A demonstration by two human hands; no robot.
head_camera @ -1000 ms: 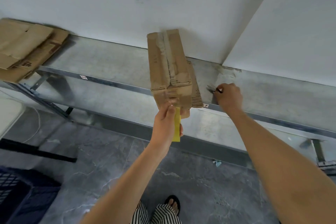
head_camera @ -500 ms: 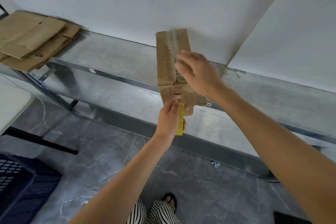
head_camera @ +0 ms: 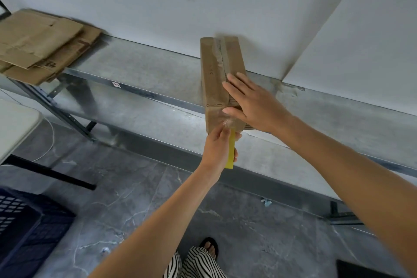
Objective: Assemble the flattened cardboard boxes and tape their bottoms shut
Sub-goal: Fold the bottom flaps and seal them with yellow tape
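**Press the tape flat along the seam**

The cardboard box (head_camera: 213, 79) stands on the metal shelf (head_camera: 146, 70), at 12 o'clock from my left hand (head_camera: 217, 146). That hand pinches the tape (head_camera: 228, 122) and grips a yellow tool (head_camera: 230, 157). My right hand (head_camera: 255, 106) lies flat, fingers straight, on the box's seam. I'd keep tension and smooth toward 12 o'clock to avoid wrinkles.

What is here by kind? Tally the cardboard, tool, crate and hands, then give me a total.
built box: 1
pile of flat cardboard: 1
yellow tool: 1
blue crate: 1
hands: 2, left hand and right hand
Total: 6
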